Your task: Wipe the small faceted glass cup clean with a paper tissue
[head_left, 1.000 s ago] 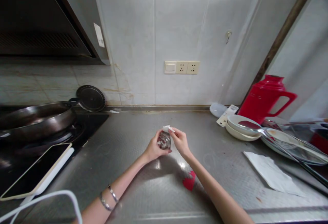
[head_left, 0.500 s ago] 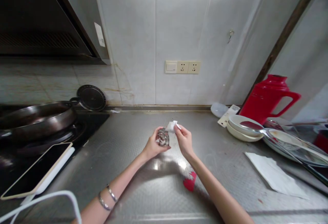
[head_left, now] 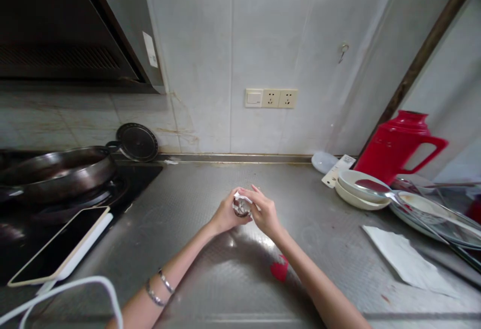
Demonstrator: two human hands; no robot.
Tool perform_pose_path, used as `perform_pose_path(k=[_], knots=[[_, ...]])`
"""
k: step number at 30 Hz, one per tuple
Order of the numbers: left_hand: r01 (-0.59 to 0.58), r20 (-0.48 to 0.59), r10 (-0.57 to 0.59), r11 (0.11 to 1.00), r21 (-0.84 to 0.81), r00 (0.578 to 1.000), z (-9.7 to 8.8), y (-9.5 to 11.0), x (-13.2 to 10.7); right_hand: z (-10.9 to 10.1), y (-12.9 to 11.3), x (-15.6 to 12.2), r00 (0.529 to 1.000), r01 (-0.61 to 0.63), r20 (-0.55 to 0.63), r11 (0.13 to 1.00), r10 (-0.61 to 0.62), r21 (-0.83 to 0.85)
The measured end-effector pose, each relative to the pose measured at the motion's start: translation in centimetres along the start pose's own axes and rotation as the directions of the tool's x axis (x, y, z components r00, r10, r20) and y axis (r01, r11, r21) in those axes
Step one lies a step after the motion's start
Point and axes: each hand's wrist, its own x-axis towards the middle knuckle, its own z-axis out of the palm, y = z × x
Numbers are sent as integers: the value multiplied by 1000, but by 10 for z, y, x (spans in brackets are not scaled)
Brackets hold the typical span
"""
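Note:
Above the steel counter (head_left: 195,249), my left hand (head_left: 224,214) is closed round a small clear glass (head_left: 240,207). Against the glass's top, my right hand (head_left: 264,211) pinches a bit of white tissue (head_left: 241,198). Both hands meet over the middle of the counter, and most of the glass is covered by fingers. A small red scrap (head_left: 278,270) lies on the counter just under my right forearm.
A dark pan (head_left: 56,173) sits on the stove at left, with a phone (head_left: 60,246) and white cable (head_left: 75,289) near the front. Stacked bowls (head_left: 358,193), a plate with a ladle (head_left: 424,208), a red jug (head_left: 402,143) and a paper sheet (head_left: 406,261) are at right.
My right hand has brought the white tissue down from above the glass onto its top, and both hands have closed together. The view shifted slightly.

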Motion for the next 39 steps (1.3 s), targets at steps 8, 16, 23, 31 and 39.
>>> perform_pose_path(k=[8, 16, 23, 31, 39], knots=[[136, -37, -137, 990, -27, 990, -6, -2, 0, 3, -2, -5, 969, 224, 133, 967, -208, -121], [177, -66, -186, 976, -123, 980, -6, -10, 5, 4, -11, -2, 976, -183, -82, 967, 200, 179], [206, 59, -197, 941, -268, 979, -5, 4, 2, 3, 4, 3, 848, -408, -221, 860, 481, 307], [263, 82, -252, 869, -420, 964, 4, 8, 0, 6, 2, -3, 919, -329, -129, 904, 373, 272], [365, 26, -401, 804, -469, 916, -4, 12, 4, 5, -12, -1, 944, -284, -77, 910, 320, 304]])
